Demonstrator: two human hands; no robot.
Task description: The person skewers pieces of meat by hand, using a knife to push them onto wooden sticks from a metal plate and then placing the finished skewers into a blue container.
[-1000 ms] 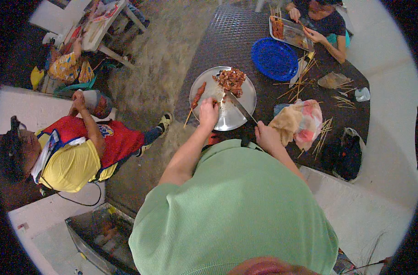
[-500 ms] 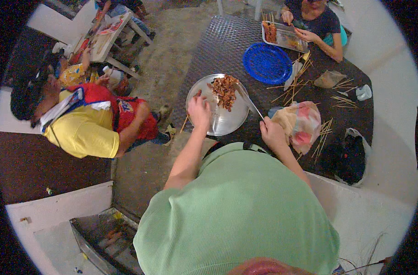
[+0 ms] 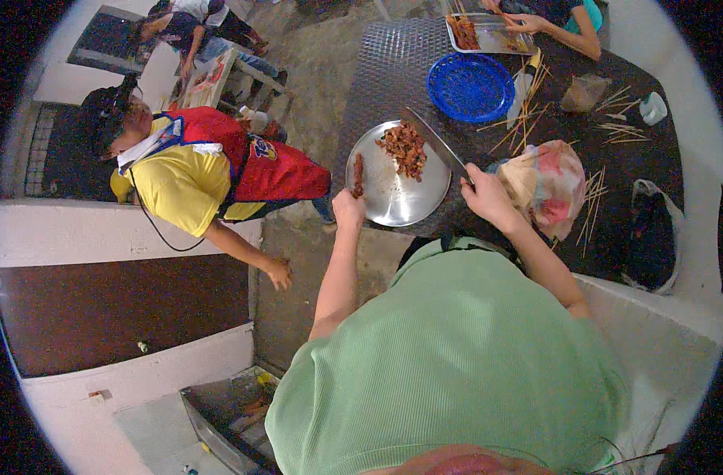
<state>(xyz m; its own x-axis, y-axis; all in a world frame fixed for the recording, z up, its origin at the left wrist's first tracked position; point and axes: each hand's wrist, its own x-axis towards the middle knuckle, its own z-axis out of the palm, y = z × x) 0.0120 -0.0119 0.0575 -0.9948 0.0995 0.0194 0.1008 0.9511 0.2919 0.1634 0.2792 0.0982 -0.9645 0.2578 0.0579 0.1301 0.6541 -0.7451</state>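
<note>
At the lower left edge of a round metal tray, my left hand is closed on the end of a meat skewer, whose meat lies over the tray. My right hand grips a long knife, its blade raised diagonally at the tray's upper right, beside a pile of chopped meat. Just right of my right hand lies a crumpled red, white and tan cloth or bag.
On the dark table are a blue plate, loose sticks and a black bag. A co-worker handles skewers at a rectangular tray. A person in yellow and red stands left; others work behind.
My left hand has moved from over the tray to its lower left edge, taking hold of the skewer. My right hand has raised the knife. The person at left has turned, lowering an arm.
</note>
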